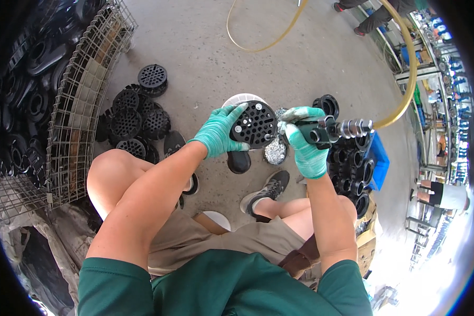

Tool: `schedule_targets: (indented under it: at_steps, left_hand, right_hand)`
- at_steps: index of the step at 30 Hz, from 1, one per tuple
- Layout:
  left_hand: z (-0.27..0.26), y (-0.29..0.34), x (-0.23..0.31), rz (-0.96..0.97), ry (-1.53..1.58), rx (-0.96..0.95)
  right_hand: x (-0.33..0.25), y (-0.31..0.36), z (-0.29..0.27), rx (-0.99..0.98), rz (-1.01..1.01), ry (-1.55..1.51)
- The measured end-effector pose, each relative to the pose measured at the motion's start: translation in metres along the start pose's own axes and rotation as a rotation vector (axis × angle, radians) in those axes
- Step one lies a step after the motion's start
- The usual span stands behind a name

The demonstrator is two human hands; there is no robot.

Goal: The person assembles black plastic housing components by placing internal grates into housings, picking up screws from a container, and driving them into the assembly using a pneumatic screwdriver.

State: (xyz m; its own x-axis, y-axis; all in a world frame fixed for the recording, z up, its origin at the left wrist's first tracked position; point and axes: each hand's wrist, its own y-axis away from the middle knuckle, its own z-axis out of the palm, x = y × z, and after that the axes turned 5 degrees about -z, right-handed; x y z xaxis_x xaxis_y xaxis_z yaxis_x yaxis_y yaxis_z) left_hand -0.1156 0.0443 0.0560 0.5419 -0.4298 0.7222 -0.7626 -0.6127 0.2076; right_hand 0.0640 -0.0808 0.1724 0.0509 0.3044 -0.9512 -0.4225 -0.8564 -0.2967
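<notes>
My gloved left hand grips the left edge of a round black grate full of holes, with bright metal spots on its face. Beneath the grate a pale round surface shows, and a black rounded part sticks out below. In my gloved right hand is a dark air screwdriver, its tip close to the grate's right edge; whether they touch I cannot tell. A yellowish air hose runs from the tool's back end. Small silvery screws lie heaped under the tool, partly hidden.
More black grates are piled on the floor at left, beside a wire cage of black parts. Black ring fittings stand by a blue bin at right. Shelving and another person are farther right.
</notes>
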Motion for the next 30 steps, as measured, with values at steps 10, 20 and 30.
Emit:
schedule_targets:
  at_steps: [10,20,30]
  left_hand:
    - [-0.0015,0.0000,0.0025,0.010,0.015,-0.009]
    - [0.0007,-0.0010,0.0009,0.008,0.007,-0.006]
    - [0.0001,-0.0003,0.0022,0.003,0.005,0.000]
  right_hand:
    - [0.0011,0.0015,-0.0009,-0.097,0.026,-0.035]
    - [0.0035,0.0011,-0.0006,-0.123,-0.032,0.033]
    - [0.0037,0.0002,-0.0032,-0.137,-0.033,0.012]
